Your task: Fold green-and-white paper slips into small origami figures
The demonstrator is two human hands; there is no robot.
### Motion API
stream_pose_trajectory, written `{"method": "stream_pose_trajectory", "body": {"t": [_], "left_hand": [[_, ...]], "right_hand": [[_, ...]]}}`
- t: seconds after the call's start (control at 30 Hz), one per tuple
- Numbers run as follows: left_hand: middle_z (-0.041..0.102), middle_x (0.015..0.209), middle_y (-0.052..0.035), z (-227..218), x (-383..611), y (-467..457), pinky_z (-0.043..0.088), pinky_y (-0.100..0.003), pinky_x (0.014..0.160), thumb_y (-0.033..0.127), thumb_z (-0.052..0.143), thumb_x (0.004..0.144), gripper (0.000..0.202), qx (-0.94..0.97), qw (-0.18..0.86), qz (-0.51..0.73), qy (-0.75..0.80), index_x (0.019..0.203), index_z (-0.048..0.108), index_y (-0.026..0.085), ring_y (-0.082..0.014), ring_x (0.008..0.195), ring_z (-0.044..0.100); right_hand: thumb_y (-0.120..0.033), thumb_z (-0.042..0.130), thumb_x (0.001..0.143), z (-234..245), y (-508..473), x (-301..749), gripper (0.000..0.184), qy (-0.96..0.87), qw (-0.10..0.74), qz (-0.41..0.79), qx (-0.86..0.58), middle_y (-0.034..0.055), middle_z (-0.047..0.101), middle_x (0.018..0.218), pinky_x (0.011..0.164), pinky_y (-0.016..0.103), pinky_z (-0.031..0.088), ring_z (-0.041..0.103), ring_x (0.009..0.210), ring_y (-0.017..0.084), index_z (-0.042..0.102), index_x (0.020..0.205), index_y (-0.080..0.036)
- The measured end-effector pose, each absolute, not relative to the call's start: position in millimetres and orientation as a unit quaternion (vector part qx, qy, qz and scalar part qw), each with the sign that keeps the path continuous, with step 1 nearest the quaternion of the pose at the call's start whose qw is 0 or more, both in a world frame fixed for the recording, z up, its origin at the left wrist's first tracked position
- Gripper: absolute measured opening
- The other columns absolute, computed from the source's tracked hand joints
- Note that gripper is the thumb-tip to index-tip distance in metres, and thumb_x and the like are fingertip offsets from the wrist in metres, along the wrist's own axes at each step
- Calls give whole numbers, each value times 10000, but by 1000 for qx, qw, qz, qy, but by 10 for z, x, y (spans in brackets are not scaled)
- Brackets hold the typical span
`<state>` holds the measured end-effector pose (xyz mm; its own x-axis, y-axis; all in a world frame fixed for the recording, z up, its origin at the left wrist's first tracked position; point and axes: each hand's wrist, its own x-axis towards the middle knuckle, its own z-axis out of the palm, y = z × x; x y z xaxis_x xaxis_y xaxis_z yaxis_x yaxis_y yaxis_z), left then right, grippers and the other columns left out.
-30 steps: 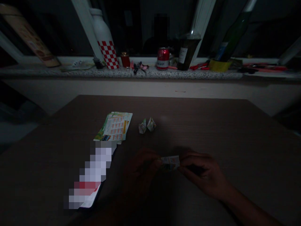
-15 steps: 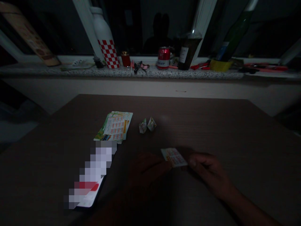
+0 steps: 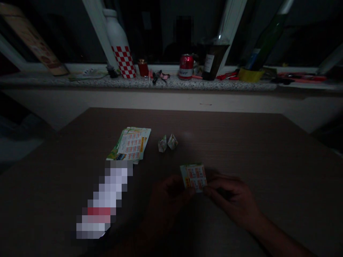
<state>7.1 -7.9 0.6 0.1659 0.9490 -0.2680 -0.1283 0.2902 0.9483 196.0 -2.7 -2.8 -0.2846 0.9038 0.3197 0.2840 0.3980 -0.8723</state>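
A small folded printed paper (image 3: 197,175), with orange blocks and a pale green edge, is held between my two hands above the table. My left hand (image 3: 171,200) pinches its lower left side with thumb and fingers. On the paper's right edge, my right hand (image 3: 233,196) grips with fingertips and thumb. Beyond my hands, two small folded paper pieces (image 3: 162,144) stand close together on the table. To their left lies a stack of similar printed cards (image 3: 131,144), slightly fanned. Dim light hides much of my left hand's fingers.
A phone (image 3: 107,200) with a blurred bright screen lies left of my hands on the dark table (image 3: 241,142). Along the granite windowsill (image 3: 166,82) stand a checkered bottle (image 3: 123,53), a red can (image 3: 186,67), a lidded plastic cup (image 3: 210,62) and a green bottle (image 3: 265,39).
The folded paper has turned more upright, so its printed face shows more squarely. My right hand has shifted slightly left, closer to my left hand.
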Motion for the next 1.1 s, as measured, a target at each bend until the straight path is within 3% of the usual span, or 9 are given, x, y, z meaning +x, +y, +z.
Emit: {"method": "stream_pose_trajectory", "body": {"t": [0.47,0.8,0.93,1.1], "left_hand": [[761,779,-30,-1,46,-54,558,-338,699,222,741,696,72,481,580,428,499,759,733,189,-216,759,706],[737,877,-43,-55,74,-117,551,-343,710,309,669,784,202,555,568,345,500,949,677,192,-227,818,690],[642,1108,-90,-100,26,-118,518,-440,842,249,696,733,489,605,409,418,540,1184,510,215,-260,1003,623],[533,1176,-102,-75,-14,-144,454,-466,906,181,653,761,376,735,153,456,479,1108,511,216,-263,1095,522]], "right_hand": [[-135,633,825,-36,-13,1967,93,-724,456,343,-388,35,700,718,613,300,531,665,680,173,706,798,-185],[-132,642,813,3,-40,1974,69,-727,487,256,-411,33,692,721,564,260,518,656,660,161,664,794,-195],[-99,618,807,19,-41,2015,96,-761,469,184,-409,39,673,737,567,271,517,646,661,164,644,835,-188],[-76,619,788,31,-28,2019,186,-826,426,81,-360,51,682,809,621,298,539,649,705,175,628,941,-183]]}}
